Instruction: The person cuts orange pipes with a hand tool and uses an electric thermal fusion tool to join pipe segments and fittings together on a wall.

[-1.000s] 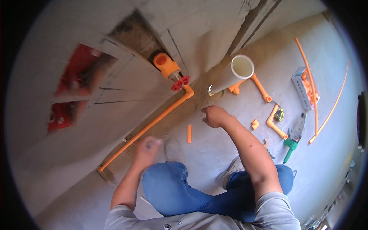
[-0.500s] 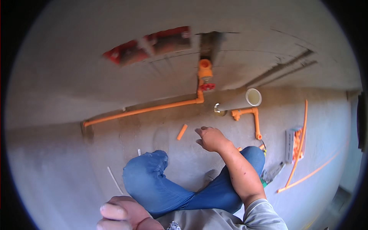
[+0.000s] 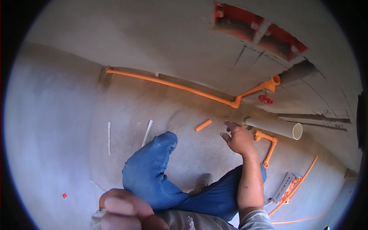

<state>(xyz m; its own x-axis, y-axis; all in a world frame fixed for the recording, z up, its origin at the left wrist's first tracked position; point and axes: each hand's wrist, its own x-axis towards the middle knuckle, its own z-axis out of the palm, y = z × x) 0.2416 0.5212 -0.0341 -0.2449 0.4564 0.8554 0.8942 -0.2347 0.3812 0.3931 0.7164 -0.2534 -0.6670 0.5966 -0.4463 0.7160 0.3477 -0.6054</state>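
Note:
My right hand (image 3: pixel 240 141) reaches out over the floor with its fingers apart and nothing in them. A short orange pipe piece (image 3: pixel 203 125) lies on the floor just left of its fingertips. The white upright pipe (image 3: pixel 274 127) rises beyond that hand to the right, and an orange elbowed pipe (image 3: pixel 273 147) is beside the pipe's foot. Large and close at the lower left, my left hand (image 3: pixel 124 212) has curled fingers pressed together. Whatever it may hold is hidden.
A long orange pipe (image 3: pixel 172 85) runs along the wall base to a fitting with a red valve handle (image 3: pixel 265 99). At right, a box of orange fittings (image 3: pixel 285 188) has a loose orange pipe (image 3: pixel 303 178) across it. White strips (image 3: pixel 147 133) lie left of my knee.
My view has turned left, so the wall pipe, valve and white pipe appear farther right, and a red scrap shows on the left. My right hand stays outstretched; my left stays curled.

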